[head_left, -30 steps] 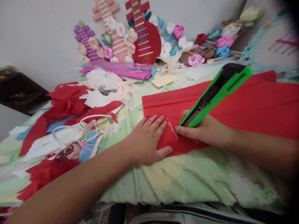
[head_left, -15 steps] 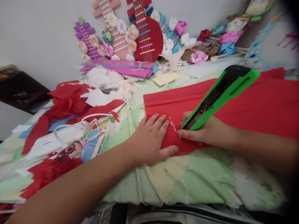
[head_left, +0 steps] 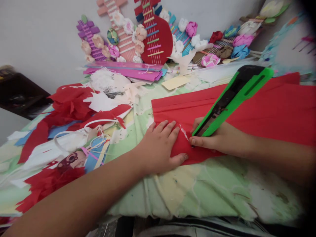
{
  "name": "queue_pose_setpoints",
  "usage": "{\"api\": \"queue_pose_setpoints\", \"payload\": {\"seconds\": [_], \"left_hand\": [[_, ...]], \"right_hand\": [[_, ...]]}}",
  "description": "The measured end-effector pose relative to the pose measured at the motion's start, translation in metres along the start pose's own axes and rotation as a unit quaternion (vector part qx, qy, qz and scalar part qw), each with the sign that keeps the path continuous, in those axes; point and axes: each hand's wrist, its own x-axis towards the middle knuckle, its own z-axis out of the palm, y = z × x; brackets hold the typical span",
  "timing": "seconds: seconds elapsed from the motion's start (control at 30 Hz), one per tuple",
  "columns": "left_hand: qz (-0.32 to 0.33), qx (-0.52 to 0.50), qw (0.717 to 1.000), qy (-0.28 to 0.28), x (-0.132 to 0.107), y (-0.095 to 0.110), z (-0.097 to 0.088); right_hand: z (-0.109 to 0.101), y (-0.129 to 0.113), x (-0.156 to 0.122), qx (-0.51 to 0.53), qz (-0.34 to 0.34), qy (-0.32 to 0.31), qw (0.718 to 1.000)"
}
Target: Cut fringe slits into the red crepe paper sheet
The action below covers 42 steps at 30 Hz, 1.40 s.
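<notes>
Red crepe paper (head_left: 269,108) lies in a long folded sheet across the table. My left hand (head_left: 161,148) rests flat on its left end, fingers spread. Just right of those fingers, a pale slit (head_left: 183,131) runs slantwise through the red paper. My right hand (head_left: 212,140) grips a green and black utility knife (head_left: 232,102), held tilted with its tip down at the lower end of the slit. The blade itself is hidden by my fingers.
Red paper scraps (head_left: 71,102), white strings (head_left: 105,80) and cords clutter the left side. Decorated paper guitars, among them a red guitar (head_left: 158,42), lean against the back wall. A cream card (head_left: 175,82) lies behind the red paper. The green tablecloth (head_left: 172,194) is wrinkled in front.
The knife tip has shifted slightly down and to the right, and the pale slit looks a little wider. My left hand stays in place on the paper.
</notes>
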Motion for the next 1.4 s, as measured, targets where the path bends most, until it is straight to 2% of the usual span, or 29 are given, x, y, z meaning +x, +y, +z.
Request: {"api": "queue_pose_setpoints", "payload": {"seconds": [0.57, 0.77, 0.9, 1.1, 1.4], "left_hand": [[0.004, 0.01, 1.0, -0.02, -0.0022, -0.0001, -0.0014], [0.001, 0.008, 1.0, -0.022, -0.0033, 0.0, -0.0013], [0.0, 0.011, 1.0, -0.025, -0.0039, 0.0004, -0.002], [-0.003, 0.02, 0.999, -0.032, -0.0054, 0.0013, -0.0037], [-0.003, 0.015, 0.999, -0.032, -0.0049, 0.0009, -0.0042]], "right_hand": [[0.0013, 0.0042, 0.0001, 0.004, -0.007, 0.009, 1.0], [-0.002, -0.0002, -0.0011, 0.003, 0.019, 0.008, 1.0], [-0.0025, -0.0006, -0.0016, 0.009, 0.013, 0.011, 1.0], [0.0009, -0.0014, -0.0028, -0.027, -0.003, 0.034, 0.999], [0.0027, -0.0016, -0.0023, -0.052, 0.001, 0.032, 0.998]]}}
